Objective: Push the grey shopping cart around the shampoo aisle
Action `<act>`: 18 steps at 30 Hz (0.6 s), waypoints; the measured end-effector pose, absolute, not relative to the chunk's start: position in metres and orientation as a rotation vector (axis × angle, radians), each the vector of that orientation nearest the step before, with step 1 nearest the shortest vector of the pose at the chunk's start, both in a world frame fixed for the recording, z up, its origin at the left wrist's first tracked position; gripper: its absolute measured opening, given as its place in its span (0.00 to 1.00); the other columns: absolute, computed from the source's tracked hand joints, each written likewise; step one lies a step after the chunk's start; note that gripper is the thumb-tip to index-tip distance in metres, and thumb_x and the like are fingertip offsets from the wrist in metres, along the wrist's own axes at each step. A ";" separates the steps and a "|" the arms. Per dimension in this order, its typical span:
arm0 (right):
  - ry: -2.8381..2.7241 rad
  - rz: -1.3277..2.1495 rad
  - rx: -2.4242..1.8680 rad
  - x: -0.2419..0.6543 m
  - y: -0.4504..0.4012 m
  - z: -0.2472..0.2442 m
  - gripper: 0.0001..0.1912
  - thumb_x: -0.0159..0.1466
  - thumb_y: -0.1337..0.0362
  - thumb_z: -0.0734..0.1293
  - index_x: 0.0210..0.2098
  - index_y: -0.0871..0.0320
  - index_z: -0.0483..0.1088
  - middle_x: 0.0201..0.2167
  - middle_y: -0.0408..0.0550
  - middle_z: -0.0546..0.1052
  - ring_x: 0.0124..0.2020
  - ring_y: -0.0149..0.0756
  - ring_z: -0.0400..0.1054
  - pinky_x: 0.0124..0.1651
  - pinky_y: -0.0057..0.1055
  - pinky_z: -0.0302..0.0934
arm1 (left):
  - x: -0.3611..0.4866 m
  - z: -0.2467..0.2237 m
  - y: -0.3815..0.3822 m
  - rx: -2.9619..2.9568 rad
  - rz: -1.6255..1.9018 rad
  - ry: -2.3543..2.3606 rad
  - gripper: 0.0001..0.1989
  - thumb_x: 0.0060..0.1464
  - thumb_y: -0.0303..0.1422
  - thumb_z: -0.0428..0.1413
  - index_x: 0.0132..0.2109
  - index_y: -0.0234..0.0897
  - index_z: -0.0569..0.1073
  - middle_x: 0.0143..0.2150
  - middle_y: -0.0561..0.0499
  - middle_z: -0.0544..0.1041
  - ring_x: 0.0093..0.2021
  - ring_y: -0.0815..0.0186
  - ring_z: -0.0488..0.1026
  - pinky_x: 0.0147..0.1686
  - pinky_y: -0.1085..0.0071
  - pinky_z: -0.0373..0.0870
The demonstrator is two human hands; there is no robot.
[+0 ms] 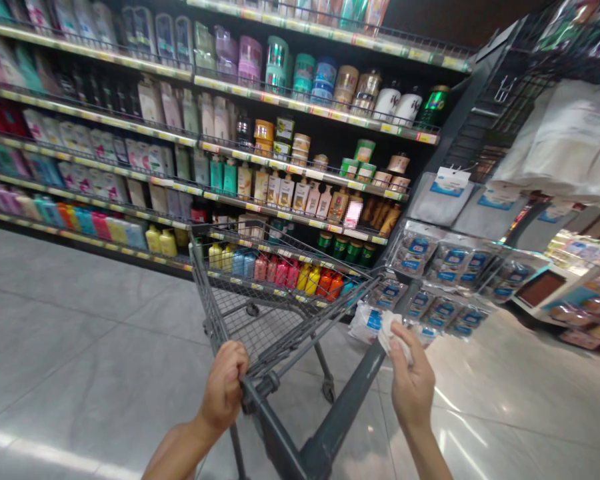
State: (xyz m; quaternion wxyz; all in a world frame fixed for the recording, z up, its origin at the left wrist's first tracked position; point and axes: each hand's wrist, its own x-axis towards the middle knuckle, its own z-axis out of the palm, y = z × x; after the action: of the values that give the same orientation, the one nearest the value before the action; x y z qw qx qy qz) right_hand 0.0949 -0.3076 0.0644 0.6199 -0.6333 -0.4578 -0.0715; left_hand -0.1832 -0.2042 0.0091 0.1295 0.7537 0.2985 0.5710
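A grey wire shopping cart (pixel 265 327) stands in front of me on the tiled floor, seen at a slant. My left hand (pixel 225 383) is closed round its frame at the near left corner, beside the handle. A crumpled white wipe or tissue (pixel 390 333) is pinched in the fingers of my right hand (pixel 413 377). That hand is at the far end of the thick dark grey handlebar (pixel 347 397), with the wipe against or just over the bar; I cannot tell whether it touches. Floor and shelves show through the basket's mesh.
Long shelves (pixel 280 213) of bottles and jars run behind the cart. Close by on the right, hooks hold packaged goods (pixel 453 260) and white textile packs (pixel 560 140). A display with a dark screen (pixel 537 290) stands farther right. Grey floor (pixel 80 333) extends to the left.
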 end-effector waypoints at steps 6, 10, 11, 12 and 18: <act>-0.994 -0.209 -1.306 0.033 -0.303 0.060 0.11 0.65 0.62 0.61 0.43 0.59 0.71 0.45 0.54 0.75 0.50 0.42 0.68 0.54 0.45 0.61 | -0.184 0.009 -0.199 2.196 1.707 0.927 0.20 0.64 0.39 0.31 0.26 0.42 0.55 0.23 0.54 0.61 0.28 0.65 0.62 0.35 0.65 0.64; -0.979 -0.226 -1.222 -0.006 -0.313 0.054 0.10 0.64 0.67 0.61 0.43 0.59 0.71 0.45 0.53 0.75 0.50 0.42 0.69 0.55 0.47 0.60 | -0.184 0.010 -0.199 2.202 1.734 0.934 0.18 0.64 0.37 0.32 0.26 0.42 0.54 0.23 0.55 0.61 0.27 0.65 0.61 0.33 0.66 0.63; -1.009 -0.236 -1.184 -0.013 -0.317 0.052 0.10 0.64 0.68 0.60 0.43 0.59 0.71 0.44 0.53 0.75 0.49 0.43 0.70 0.56 0.49 0.60 | -0.184 0.010 -0.199 2.205 1.736 0.936 0.18 0.64 0.37 0.32 0.26 0.42 0.54 0.23 0.55 0.60 0.27 0.66 0.60 0.33 0.66 0.62; -1.052 -0.243 -1.144 -0.019 -0.321 0.050 0.11 0.64 0.68 0.60 0.43 0.58 0.70 0.43 0.52 0.76 0.49 0.43 0.70 0.56 0.50 0.60 | -0.184 0.010 -0.199 2.207 1.736 0.939 0.18 0.64 0.37 0.32 0.26 0.42 0.54 0.23 0.55 0.60 0.26 0.66 0.60 0.32 0.66 0.62; -1.338 -0.150 -1.088 -0.034 -0.348 0.046 0.15 0.62 0.68 0.61 0.48 0.53 0.68 0.39 0.51 0.77 0.45 0.49 0.73 0.50 0.56 0.64 | -0.184 0.012 -0.200 2.221 1.749 0.949 0.18 0.65 0.37 0.32 0.27 0.42 0.55 0.23 0.56 0.59 0.26 0.66 0.59 0.31 0.67 0.61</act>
State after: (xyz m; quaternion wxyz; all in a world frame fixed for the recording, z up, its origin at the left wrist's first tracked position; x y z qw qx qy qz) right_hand -0.0339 -0.3479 0.0463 0.6482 -0.4785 -0.5887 -0.0659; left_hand -0.1840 -0.2003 0.0119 0.0798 0.7423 0.3173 0.5848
